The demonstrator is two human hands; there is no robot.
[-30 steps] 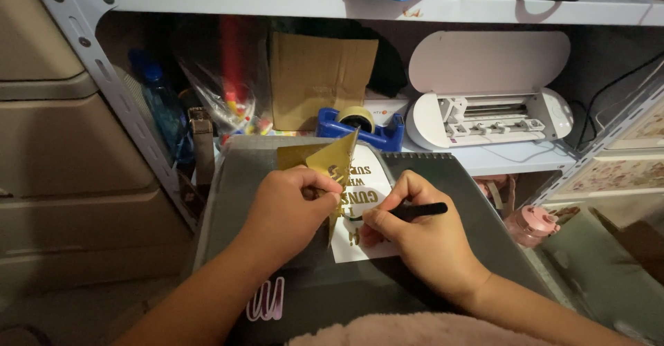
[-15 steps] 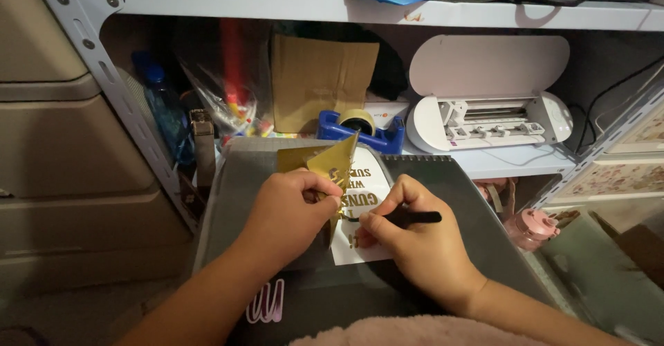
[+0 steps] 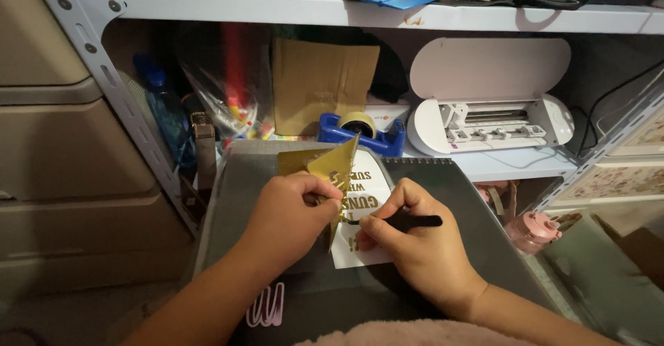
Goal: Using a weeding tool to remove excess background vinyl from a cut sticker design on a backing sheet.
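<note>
Nearest the camera, a soft pink fabric [image 3: 408, 333] is being seen at the bottom edge, just in front of a dark, smooth cutting mat [image 3: 277, 249] with a ridged far rim. On the mat, a white sheet [image 3: 366, 201] with gold lettering is being worked on. The left hand [image 3: 290, 218] is being held curled over the sheet's near-left part, wrist bent inward; its grip is closed tight, thumb against forefinger, pinching a thin, shiny gold foil [image 3: 332, 166] that is being lifted up off the sheet in a crumpled, pointed flap. The right hand [image 3: 415, 249] is being rested on the mat at the sheet's right side, fingers folded; its grip is shut around a slim black tool [image 3: 404, 220], held like a pen with its tip lying against the sheet. Beyond the mat, on a white shelf [image 3: 498, 163], a blue tape dispenser [image 3: 360, 132] is being seen just behind the foil, a glossy white cutting machine [image 3: 491, 104] with a rounded raised lid to the right of it, and a brown cardboard piece [image 3: 321, 83] to its left.
</note>
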